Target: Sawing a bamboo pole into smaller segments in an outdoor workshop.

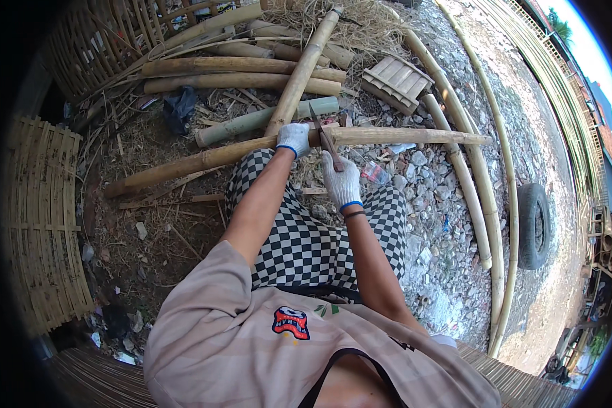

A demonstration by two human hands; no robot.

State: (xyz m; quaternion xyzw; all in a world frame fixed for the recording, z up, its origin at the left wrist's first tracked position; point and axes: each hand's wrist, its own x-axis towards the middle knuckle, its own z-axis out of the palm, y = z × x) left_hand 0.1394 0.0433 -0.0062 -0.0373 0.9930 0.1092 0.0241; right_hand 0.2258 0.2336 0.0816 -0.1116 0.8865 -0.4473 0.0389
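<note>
In a white knitted glove, my left hand (294, 138) is closed around a brown bamboo pole (211, 158) that lies crosswise before me. My right hand (341, 181), gloved too, grips the brown handle of a long-bladed cutting tool (327, 142). Its dark, tapering blade points away from me and crosses the pole just right of my left hand. Whether it is a saw or a machete I cannot tell. Beyond the blade, the pole's paler right part (408, 136) runs to the right. A slanting bamboo pole (309, 61) meets the crosswise one beside my left hand.
Cut bamboo lengths (245, 83) and a greenish piece (265, 121) lie ahead. A bundle of bamboo slats (398, 81) sits at the far right. Long poles (479, 183) and a tyre (532, 226) lie on the right. A woven bamboo panel (44, 224) stands left.
</note>
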